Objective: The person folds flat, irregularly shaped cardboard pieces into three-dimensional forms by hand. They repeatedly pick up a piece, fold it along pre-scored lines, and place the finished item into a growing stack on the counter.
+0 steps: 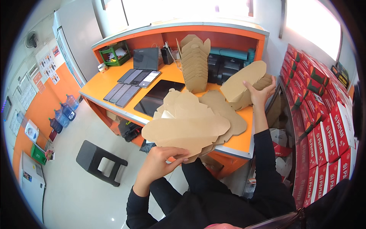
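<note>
Flat brown cardboard box blanks lie fanned out in a loose pile over the table's front edge. My left hand pinches the near edge of a blank between thumb and fingers. At the right, my right hand grips a nested bunch of folded cardboard boxes, with the thumb on the near side. Between the bunch and a laptop rises a tall stack of nested folded boxes, standing on the orange table. More flat blanks lie beneath the pile, towards the right.
On the orange table lie several phones, a black tablet and an open laptop. A green basket sits under the shelf. Stacked red boxes line the right side. A black stool stands left on the floor.
</note>
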{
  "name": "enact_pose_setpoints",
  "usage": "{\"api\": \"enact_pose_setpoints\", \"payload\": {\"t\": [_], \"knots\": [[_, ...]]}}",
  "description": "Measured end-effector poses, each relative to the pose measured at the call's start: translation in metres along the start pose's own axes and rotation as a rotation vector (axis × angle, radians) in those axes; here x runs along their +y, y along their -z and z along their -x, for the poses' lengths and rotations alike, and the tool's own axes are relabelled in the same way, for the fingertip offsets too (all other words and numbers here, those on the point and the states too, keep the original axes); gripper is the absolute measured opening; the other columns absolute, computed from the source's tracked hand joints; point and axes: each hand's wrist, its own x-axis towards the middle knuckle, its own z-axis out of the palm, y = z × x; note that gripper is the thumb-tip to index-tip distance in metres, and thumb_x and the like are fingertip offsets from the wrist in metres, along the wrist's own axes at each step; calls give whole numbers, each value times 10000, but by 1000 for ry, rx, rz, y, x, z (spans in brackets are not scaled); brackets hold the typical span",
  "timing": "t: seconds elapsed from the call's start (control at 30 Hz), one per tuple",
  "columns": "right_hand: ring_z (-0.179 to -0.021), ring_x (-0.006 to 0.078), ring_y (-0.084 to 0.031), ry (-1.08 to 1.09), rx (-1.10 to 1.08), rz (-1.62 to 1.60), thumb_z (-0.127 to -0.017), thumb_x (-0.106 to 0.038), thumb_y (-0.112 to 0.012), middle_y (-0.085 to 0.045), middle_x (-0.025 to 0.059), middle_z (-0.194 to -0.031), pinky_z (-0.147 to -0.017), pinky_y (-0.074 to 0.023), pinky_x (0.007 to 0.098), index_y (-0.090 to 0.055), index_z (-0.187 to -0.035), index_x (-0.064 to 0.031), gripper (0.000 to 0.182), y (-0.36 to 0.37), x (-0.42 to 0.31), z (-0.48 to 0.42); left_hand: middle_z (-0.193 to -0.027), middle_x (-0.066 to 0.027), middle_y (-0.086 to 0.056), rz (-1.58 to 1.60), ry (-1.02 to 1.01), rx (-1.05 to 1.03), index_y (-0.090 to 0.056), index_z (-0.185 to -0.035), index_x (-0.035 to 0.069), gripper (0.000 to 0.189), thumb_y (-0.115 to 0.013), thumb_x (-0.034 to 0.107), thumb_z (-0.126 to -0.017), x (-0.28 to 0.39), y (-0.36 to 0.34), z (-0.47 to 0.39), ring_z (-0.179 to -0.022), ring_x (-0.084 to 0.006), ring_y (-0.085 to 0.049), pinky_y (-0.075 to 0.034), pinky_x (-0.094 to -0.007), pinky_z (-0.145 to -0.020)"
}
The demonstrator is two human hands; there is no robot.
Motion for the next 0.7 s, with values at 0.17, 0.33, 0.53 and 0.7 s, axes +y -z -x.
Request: {"api": "enact_pose_setpoints", "payload": {"t": [0.17, 0.33, 0.53, 0.7], "knots": [[-1323, 407, -281, 346, -118, -132, -520, -247, -943, -286, 223, -1407, -1107, -279, 512, -258, -1407, -62, 1136, -8, -19, 5, -922, -77, -751, -51, 34, 33, -753, -1025, 75, 248, -752, 19, -783, 6, -3, -3, -818, -223, -731, -568, -288, -734], [-1367, 406, -247, 670, -321, -276, -493, -242, -950, -197, 219, -1451, -1133, -281, 515, -189, -1433, -133, 1215, -27, -30, 7, -906, -67, -739, -180, -222, 191, -724, -989, 67, 212, -693, -13, -795, 1, -16, -4, -762, -233, -711, -581, -326, -674], [-1430, 390, -195, 639, -434, -252, -539, -335, -947, -155, 257, -1518, -1167, -244, 474, -128, -1476, -64, 1273, -59, -7, -18, -910, -38, -732, -269, -175, 138, -715, -930, 81, 185, -739, 32, -753, 14, -22, 6, -814, -224, -715, -588, -341, -732], [-1443, 382, -201, 435, -505, -261, -536, -295, -961, -142, 249, -1517, -1176, -242, 479, 29, -1520, -61, 1415, -69, 11, -33, -1010, -44, -719, -319, -168, 136, -720, -994, 109, 281, -757, 64, -719, 6, -25, 8, -897, -245, -698, -571, -411, -840]]}}
